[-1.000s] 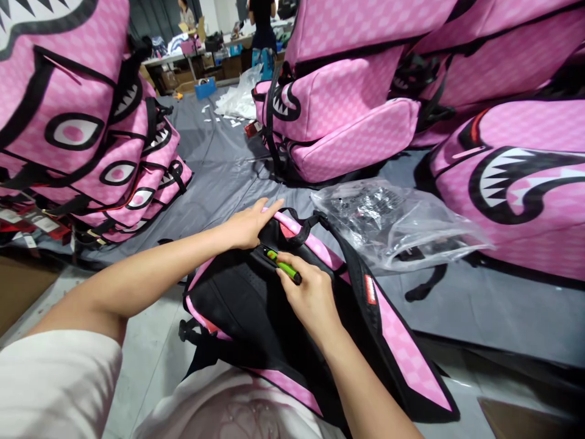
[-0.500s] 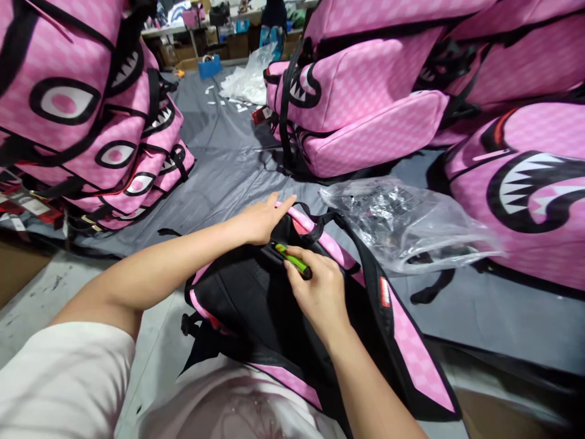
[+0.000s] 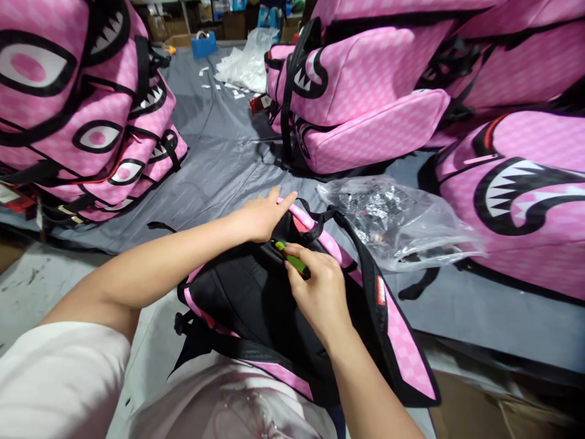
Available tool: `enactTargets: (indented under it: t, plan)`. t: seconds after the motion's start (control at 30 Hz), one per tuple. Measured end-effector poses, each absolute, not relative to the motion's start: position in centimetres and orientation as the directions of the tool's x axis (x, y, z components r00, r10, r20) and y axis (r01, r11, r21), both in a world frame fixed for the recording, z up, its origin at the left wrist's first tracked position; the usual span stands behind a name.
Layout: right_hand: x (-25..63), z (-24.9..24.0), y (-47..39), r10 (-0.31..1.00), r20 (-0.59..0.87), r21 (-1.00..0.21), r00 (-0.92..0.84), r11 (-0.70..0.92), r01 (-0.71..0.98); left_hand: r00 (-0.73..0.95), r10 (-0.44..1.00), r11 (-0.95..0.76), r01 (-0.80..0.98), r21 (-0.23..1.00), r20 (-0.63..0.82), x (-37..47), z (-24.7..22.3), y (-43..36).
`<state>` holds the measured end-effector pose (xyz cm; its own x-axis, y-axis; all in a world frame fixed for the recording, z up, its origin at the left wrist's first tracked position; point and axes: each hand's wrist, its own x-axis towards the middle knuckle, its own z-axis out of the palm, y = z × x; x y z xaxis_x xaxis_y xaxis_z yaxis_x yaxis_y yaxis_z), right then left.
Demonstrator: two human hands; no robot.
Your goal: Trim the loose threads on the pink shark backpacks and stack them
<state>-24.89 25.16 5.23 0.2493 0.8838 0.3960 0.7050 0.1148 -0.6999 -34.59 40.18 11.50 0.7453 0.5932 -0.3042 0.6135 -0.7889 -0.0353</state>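
Note:
A backpack (image 3: 256, 292) with a black inside and pink checkered edges lies spread open in front of me, partly over my lap. My left hand (image 3: 265, 216) grips its far edge, with some fingers hidden behind the fabric. My right hand (image 3: 320, 283) is closed around a slim green tool (image 3: 296, 263) with a black end. Its tip meets the black fabric just below my left hand, and I cannot make out the tip's exact shape. A black strap with a small red label (image 3: 381, 291) runs down the bag's right side.
Pink shark-face backpacks are stacked at left (image 3: 98, 137) and right (image 3: 356, 79), with another backpack (image 3: 525, 201) nearer on the right. A clear plastic bag (image 3: 388, 219) lies beside my work on the grey-covered table (image 3: 214, 158). Farther back are white plastic (image 3: 251, 61) and a blue bag (image 3: 203, 44).
The view has tilted down slightly, and the left stack sits farther left and higher. Both hands keep nearly the same hold on the backpack and green tool.

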Motion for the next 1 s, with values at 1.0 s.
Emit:
enactTargets:
  t: [1.0]
  plan:
    - [-25.8, 4.9, 25.2, 0.844, 0.362, -0.755, 0.395, 0.018, 0.655, 0.755, 0.584, -0.792, 0.611, -0.002, -0.298, -34.6, 11.5, 40.4]
